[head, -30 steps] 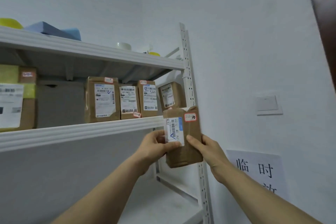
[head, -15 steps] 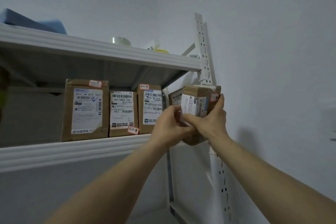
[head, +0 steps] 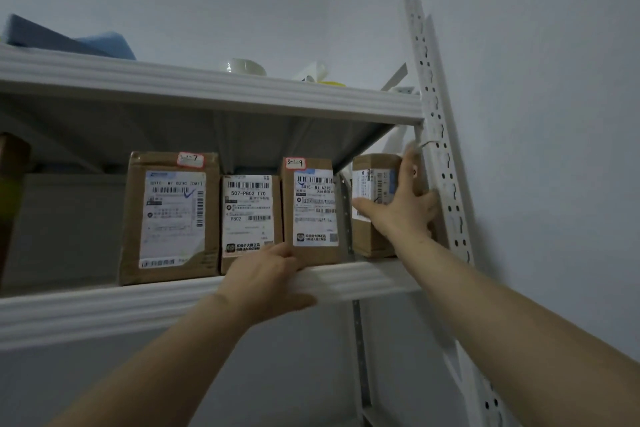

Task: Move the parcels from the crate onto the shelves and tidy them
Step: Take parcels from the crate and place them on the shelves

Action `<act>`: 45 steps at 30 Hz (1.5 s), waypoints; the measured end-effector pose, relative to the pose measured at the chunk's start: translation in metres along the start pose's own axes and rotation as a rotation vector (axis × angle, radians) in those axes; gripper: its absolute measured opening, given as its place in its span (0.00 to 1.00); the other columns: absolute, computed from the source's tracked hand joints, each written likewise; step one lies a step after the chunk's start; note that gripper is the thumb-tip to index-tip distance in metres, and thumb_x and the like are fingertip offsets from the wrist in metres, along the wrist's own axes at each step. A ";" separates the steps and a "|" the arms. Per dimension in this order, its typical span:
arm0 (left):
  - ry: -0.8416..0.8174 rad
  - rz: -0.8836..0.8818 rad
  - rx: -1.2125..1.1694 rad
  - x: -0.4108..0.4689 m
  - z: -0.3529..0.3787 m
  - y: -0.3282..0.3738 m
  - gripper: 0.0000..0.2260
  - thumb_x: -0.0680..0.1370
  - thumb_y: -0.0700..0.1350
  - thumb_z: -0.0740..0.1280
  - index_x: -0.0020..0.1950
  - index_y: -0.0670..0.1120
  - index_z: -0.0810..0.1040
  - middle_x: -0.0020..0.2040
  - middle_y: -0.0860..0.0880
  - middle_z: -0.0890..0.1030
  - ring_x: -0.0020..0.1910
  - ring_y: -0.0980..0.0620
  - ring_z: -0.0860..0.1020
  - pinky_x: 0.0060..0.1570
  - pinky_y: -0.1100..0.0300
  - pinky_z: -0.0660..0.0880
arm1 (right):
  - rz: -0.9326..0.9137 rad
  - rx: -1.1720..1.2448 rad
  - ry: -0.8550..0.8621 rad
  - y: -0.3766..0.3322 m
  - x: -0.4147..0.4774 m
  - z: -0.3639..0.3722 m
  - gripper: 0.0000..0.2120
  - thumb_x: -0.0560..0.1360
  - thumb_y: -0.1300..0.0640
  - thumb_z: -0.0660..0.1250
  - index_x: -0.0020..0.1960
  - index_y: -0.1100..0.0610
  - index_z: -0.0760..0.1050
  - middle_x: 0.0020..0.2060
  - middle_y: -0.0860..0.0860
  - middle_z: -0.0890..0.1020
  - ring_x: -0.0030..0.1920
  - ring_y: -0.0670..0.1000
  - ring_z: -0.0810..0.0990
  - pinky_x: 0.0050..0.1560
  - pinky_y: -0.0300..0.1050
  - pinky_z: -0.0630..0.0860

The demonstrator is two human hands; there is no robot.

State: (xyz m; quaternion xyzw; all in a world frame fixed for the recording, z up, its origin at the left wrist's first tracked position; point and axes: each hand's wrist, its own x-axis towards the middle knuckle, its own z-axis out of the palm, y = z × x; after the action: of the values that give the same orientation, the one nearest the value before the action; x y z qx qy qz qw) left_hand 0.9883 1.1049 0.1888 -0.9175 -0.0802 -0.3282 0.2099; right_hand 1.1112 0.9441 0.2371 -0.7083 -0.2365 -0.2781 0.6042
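A small brown parcel (head: 370,239) with a white label stands at the right end of the middle shelf (head: 104,308), close to the white upright post (head: 440,149). My right hand (head: 401,208) presses flat on its front, thumb stretched left across the label and fingers pointing up along its right edge. My left hand (head: 263,284) rests on the shelf's front lip, fingertips touching the bottoms of the parcel marked 507-P802 (head: 247,211) and the parcel tagged 3-1-9 (head: 313,208). A bigger parcel tagged 3-1-7 (head: 169,215) stands further left. The crate is out of view.
The upper shelf (head: 207,87) carries a tape roll (head: 244,66) and blue foam pieces (head: 69,38). A grey box (head: 69,225) sits at the left of the middle shelf. A white wall runs along the right, just behind the post.
The parcel went up from below the shelf onto its right end. My left hand let go of it and dropped to the shelf lip; my right hand stays on it.
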 end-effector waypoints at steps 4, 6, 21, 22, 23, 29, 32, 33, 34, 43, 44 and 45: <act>0.020 0.058 -0.002 0.005 -0.002 -0.006 0.26 0.71 0.67 0.65 0.64 0.55 0.76 0.60 0.55 0.74 0.57 0.54 0.74 0.54 0.57 0.75 | 0.036 -0.060 0.040 0.000 -0.002 0.027 0.52 0.68 0.40 0.73 0.72 0.32 0.33 0.72 0.61 0.52 0.70 0.64 0.56 0.66 0.65 0.59; 0.043 0.071 -0.011 0.004 0.000 -0.007 0.25 0.71 0.66 0.65 0.64 0.56 0.76 0.59 0.55 0.74 0.57 0.54 0.74 0.53 0.58 0.74 | 0.035 -0.070 0.049 0.001 -0.004 0.036 0.52 0.68 0.39 0.72 0.73 0.33 0.33 0.72 0.61 0.51 0.71 0.64 0.55 0.67 0.65 0.58; 0.119 0.074 0.006 -0.001 0.006 -0.007 0.27 0.72 0.67 0.63 0.67 0.58 0.72 0.59 0.54 0.73 0.60 0.53 0.72 0.52 0.60 0.71 | -0.001 -0.031 -0.068 0.022 -0.022 0.042 0.53 0.68 0.47 0.75 0.76 0.40 0.37 0.69 0.59 0.55 0.70 0.60 0.57 0.70 0.58 0.60; 0.120 0.075 0.015 -0.002 0.006 -0.006 0.27 0.72 0.67 0.62 0.68 0.58 0.72 0.59 0.54 0.73 0.60 0.53 0.72 0.51 0.62 0.70 | -0.007 -0.026 -0.082 0.023 -0.021 0.042 0.53 0.68 0.47 0.75 0.76 0.40 0.38 0.69 0.59 0.55 0.70 0.60 0.57 0.70 0.58 0.60; 0.120 0.077 0.021 -0.002 0.005 -0.006 0.26 0.73 0.67 0.62 0.68 0.58 0.72 0.59 0.54 0.73 0.60 0.53 0.72 0.51 0.63 0.69 | -0.013 -0.028 -0.093 0.023 -0.021 0.041 0.53 0.67 0.47 0.75 0.76 0.41 0.38 0.69 0.59 0.54 0.70 0.60 0.57 0.70 0.57 0.59; 0.107 0.059 0.033 -0.001 0.003 -0.002 0.26 0.73 0.67 0.62 0.68 0.58 0.71 0.60 0.54 0.73 0.61 0.52 0.72 0.51 0.60 0.70 | -0.048 -0.024 -0.151 0.027 -0.021 0.036 0.53 0.67 0.48 0.76 0.76 0.43 0.40 0.70 0.58 0.55 0.70 0.60 0.58 0.71 0.54 0.60; 0.100 0.050 0.038 -0.001 0.003 0.000 0.26 0.73 0.66 0.62 0.68 0.57 0.72 0.59 0.53 0.73 0.60 0.52 0.72 0.51 0.60 0.70 | -0.060 -0.035 -0.178 0.026 -0.021 0.037 0.53 0.67 0.48 0.76 0.76 0.44 0.40 0.70 0.59 0.55 0.71 0.60 0.58 0.71 0.54 0.60; 0.099 0.047 0.037 -0.002 0.004 0.000 0.25 0.73 0.66 0.62 0.67 0.57 0.72 0.59 0.53 0.73 0.60 0.52 0.72 0.51 0.60 0.70 | -0.063 -0.037 -0.184 0.025 -0.021 0.038 0.53 0.67 0.48 0.76 0.76 0.44 0.40 0.70 0.59 0.55 0.71 0.60 0.58 0.70 0.54 0.60; 0.099 0.046 0.038 -0.002 0.004 0.000 0.25 0.73 0.66 0.62 0.67 0.57 0.72 0.59 0.53 0.73 0.59 0.52 0.72 0.51 0.59 0.70 | -0.065 -0.041 -0.187 0.025 -0.021 0.039 0.53 0.67 0.48 0.76 0.76 0.44 0.40 0.70 0.59 0.55 0.71 0.60 0.58 0.70 0.54 0.60; 0.109 0.030 0.018 -0.003 0.005 -0.001 0.25 0.73 0.66 0.63 0.67 0.57 0.72 0.58 0.54 0.73 0.60 0.53 0.72 0.50 0.61 0.69 | -0.055 -0.079 -0.203 0.021 -0.019 0.050 0.59 0.64 0.46 0.78 0.76 0.48 0.37 0.72 0.59 0.55 0.72 0.60 0.59 0.70 0.56 0.63; 0.109 0.030 0.017 -0.003 0.005 -0.001 0.25 0.73 0.66 0.63 0.67 0.57 0.72 0.58 0.53 0.73 0.60 0.53 0.72 0.50 0.60 0.70 | -0.051 -0.074 -0.205 0.021 -0.018 0.050 0.60 0.63 0.47 0.79 0.76 0.48 0.37 0.72 0.59 0.54 0.72 0.60 0.60 0.70 0.56 0.63; 0.108 0.032 0.022 -0.003 0.005 -0.002 0.25 0.73 0.66 0.63 0.67 0.57 0.72 0.58 0.53 0.73 0.60 0.53 0.72 0.50 0.59 0.70 | -0.040 -0.065 -0.209 0.021 -0.017 0.049 0.61 0.63 0.47 0.79 0.76 0.49 0.36 0.72 0.59 0.54 0.72 0.60 0.60 0.70 0.56 0.63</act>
State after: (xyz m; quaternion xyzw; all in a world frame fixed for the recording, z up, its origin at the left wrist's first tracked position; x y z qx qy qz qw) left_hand 0.9885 1.1085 0.1840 -0.8971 -0.0577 -0.3731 0.2294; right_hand 1.1178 0.9894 0.2046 -0.7477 -0.3031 -0.2222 0.5475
